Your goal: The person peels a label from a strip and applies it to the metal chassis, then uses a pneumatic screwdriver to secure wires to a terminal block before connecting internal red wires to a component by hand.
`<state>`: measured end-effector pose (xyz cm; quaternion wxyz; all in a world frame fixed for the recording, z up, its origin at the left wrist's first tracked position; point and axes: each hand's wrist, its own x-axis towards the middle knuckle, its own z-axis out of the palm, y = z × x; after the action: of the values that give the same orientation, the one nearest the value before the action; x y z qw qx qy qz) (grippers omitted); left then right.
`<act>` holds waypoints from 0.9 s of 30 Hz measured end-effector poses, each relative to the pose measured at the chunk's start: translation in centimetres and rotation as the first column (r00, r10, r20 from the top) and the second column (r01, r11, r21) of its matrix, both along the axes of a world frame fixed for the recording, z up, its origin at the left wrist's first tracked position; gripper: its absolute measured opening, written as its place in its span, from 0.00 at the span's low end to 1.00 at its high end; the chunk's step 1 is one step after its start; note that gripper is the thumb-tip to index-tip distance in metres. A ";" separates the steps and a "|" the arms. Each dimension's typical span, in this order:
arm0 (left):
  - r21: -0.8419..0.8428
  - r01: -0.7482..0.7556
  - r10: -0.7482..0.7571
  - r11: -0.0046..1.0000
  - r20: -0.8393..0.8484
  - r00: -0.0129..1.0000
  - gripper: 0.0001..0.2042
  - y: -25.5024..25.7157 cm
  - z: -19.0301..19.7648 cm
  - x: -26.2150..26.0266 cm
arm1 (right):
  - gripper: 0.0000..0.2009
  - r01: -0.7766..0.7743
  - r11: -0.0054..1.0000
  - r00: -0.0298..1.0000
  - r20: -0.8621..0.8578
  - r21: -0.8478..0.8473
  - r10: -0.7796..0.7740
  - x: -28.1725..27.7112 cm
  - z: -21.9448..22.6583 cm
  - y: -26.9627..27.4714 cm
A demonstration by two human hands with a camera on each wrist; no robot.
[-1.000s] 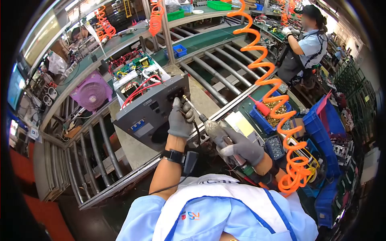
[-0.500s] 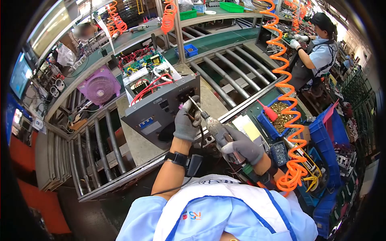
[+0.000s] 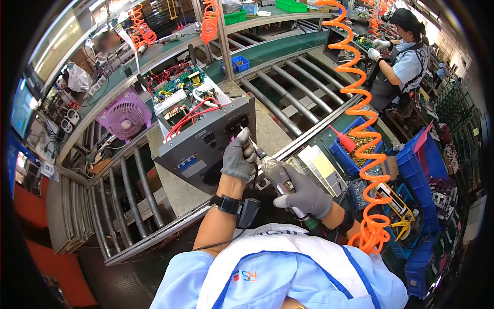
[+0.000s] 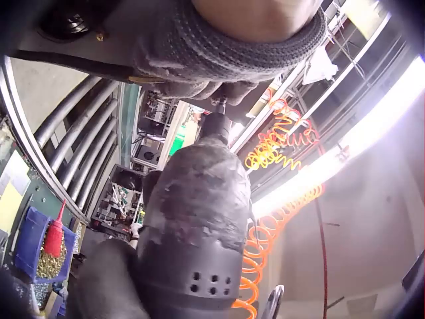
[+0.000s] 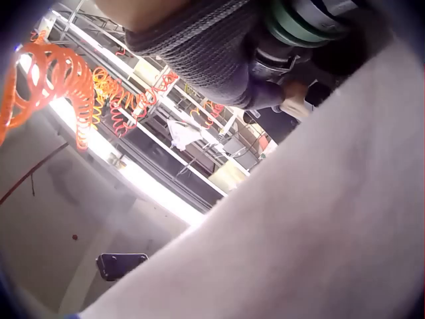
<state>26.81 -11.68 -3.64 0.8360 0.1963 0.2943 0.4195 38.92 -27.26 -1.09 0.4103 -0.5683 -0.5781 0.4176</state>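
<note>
Left hand (image 3: 237,158): wearing a gray glove, curling its fingers round the thin bit (image 4: 222,105), close to the gray front plate (image 3: 177,154).
Right hand (image 3: 310,196): wearing a gray glove too, gripping the driver (image 3: 276,173) round its body.
Driver: pointing its bit at the dark round parts up high on the front plate.
Gray front plate: standing tilted on the pale board (image 3: 270,122), beside the metal rollers (image 3: 272,107).
Red wires (image 3: 193,116): looping just behind the plate, near the green circuit boards (image 3: 177,82).
Blue bin (image 3: 343,157): holding gold bits, with a red bottle (image 3: 347,142) lying on top.
Orange hose (image 3: 379,178): hanging down in curls near the bin.
Purple fan (image 3: 123,119): sitting past the plate, by the rollers.
Other worker (image 3: 406,64): reaching over a bench in white gloves.
</note>
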 end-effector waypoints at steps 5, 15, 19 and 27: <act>0.015 0.016 -0.016 1.000 -0.033 0.999 0.08 0.2 -0.1 -0.4 | 0.35 -0.206 0.937 0.757 -0.653 -0.282 -0.030 0.4 1.8 -0.1; 0.014 0.018 -0.021 1.000 0.252 0.968 0.16 0.1 -1.3 -0.6 | 0.30 -0.280 0.932 0.652 -0.758 -0.232 0.007 0.7 1.8 -1.0; 0.115 0.029 -0.049 0.993 0.173 0.984 0.15 -0.1 -1.9 -0.7 | 0.31 -0.298 0.909 0.668 -0.744 -0.290 -0.018 0.8 2.5 -2.1; 0.104 -0.027 -0.002 0.994 0.264 0.965 0.14 0.0 -2.6 -2.0 | 0.32 -0.239 0.921 0.791 -0.612 -0.308 0.001 0.9 2.4 -2.1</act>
<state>24.77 -11.67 -6.26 0.8534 0.1811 0.1592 0.4622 39.83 -29.38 1.28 0.4300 -0.4344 -0.3643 0.7026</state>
